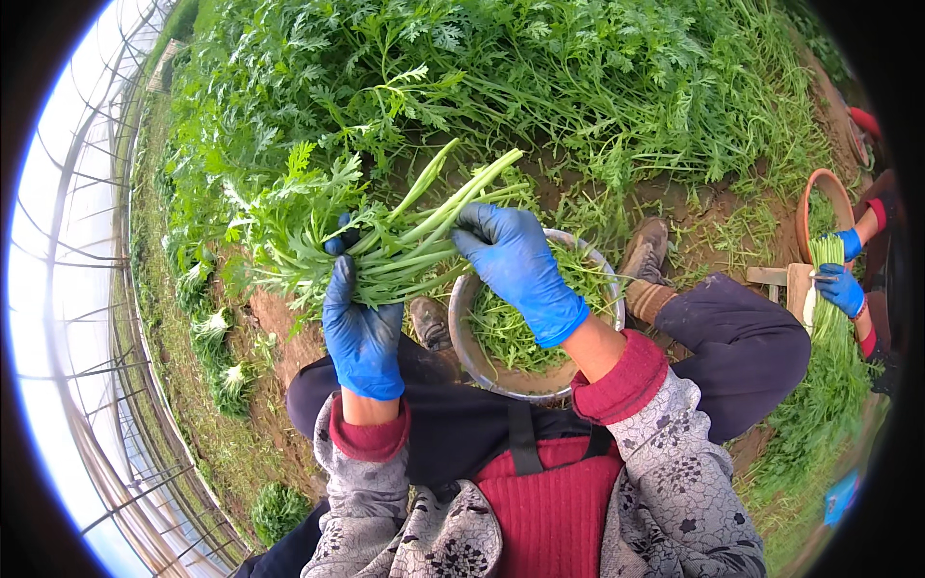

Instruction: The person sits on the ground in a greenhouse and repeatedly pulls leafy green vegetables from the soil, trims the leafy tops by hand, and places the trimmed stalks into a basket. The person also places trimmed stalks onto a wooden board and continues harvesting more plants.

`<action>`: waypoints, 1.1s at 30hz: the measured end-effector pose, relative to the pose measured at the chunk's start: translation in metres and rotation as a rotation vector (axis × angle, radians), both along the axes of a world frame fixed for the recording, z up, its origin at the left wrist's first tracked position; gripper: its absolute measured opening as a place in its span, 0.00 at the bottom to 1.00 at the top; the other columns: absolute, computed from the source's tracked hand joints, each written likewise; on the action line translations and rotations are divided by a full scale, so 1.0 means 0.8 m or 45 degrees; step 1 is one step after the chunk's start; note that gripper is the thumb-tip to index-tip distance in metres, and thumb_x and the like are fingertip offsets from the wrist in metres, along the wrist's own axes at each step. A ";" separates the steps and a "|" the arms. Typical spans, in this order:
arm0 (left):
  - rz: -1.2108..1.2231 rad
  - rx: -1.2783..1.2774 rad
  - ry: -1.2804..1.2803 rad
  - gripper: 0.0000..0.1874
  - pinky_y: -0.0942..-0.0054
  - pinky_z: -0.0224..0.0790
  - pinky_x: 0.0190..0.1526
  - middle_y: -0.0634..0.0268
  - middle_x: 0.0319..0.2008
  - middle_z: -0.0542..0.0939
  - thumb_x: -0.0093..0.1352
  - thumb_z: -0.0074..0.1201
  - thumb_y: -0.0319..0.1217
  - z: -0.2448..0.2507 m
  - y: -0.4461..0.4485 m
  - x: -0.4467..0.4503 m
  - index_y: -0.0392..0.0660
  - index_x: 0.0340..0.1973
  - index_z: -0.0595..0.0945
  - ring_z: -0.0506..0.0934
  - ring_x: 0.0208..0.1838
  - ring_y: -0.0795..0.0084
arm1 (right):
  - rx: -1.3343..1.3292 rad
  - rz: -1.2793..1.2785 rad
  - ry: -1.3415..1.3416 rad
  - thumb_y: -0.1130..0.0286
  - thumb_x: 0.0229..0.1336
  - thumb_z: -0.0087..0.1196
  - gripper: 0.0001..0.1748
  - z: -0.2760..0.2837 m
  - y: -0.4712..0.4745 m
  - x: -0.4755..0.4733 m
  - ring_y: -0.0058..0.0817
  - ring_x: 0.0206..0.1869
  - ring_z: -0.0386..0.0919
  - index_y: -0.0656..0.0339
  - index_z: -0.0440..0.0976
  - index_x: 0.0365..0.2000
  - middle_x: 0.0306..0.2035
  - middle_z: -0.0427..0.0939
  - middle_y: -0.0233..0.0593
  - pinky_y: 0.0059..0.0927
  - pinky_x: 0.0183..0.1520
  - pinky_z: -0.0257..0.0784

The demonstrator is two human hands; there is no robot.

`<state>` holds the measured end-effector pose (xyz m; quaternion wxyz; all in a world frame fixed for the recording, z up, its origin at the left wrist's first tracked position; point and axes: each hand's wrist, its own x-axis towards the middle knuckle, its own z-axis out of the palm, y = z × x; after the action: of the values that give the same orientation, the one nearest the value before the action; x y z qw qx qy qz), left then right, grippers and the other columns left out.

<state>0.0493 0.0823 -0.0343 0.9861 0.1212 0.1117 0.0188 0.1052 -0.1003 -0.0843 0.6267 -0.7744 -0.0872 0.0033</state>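
My left hand, in a soiled blue glove, grips a bunch of leafy greens with toothed leaves, perhaps chrysanthemum greens. The leaves hang to the left and the pale cut stems point up to the right. At the stem side, my right hand, gloved alike, has its thumb and fingertips pinched together against the stems; whether it holds one of them is hidden. Below that hand, between my legs, stands a round basin with loose leaves and trimmings inside.
Dense standing greens fill the ground ahead. Bundled greens lie in a row at left, beside the plastic greenhouse wall. At right, a co-worker's gloved hands hold a long bunch near an orange-brown tub.
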 end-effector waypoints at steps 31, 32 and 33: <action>-0.005 -0.160 0.062 0.13 0.39 0.58 0.66 0.63 0.54 0.78 0.72 0.48 0.24 0.021 -0.015 -0.014 0.45 0.51 0.79 0.73 0.61 0.60 | 0.910 0.669 0.624 0.65 0.61 0.57 0.28 -0.091 -0.130 0.127 0.24 0.61 0.71 0.57 0.68 0.60 0.57 0.76 0.35 0.35 0.57 0.71; -0.034 -0.145 0.035 0.13 0.37 0.58 0.65 0.62 0.54 0.78 0.72 0.48 0.24 0.021 -0.016 -0.018 0.46 0.51 0.79 0.73 0.61 0.59 | 0.935 0.717 0.853 0.67 0.60 0.58 0.28 -0.089 -0.119 0.133 0.24 0.62 0.69 0.62 0.68 0.60 0.59 0.74 0.37 0.35 0.58 0.72; -0.020 -0.155 0.059 0.13 0.37 0.56 0.66 0.64 0.53 0.79 0.72 0.48 0.24 0.022 -0.017 -0.022 0.47 0.51 0.79 0.73 0.61 0.60 | 1.094 0.847 0.768 0.70 0.58 0.60 0.26 -0.088 -0.109 0.130 0.27 0.59 0.74 0.66 0.70 0.57 0.56 0.76 0.41 0.34 0.55 0.75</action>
<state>0.0315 0.0689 -0.0164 0.9889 0.0621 0.1346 0.0014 0.2090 -0.1878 -0.1546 0.8449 -0.3490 -0.1365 0.3818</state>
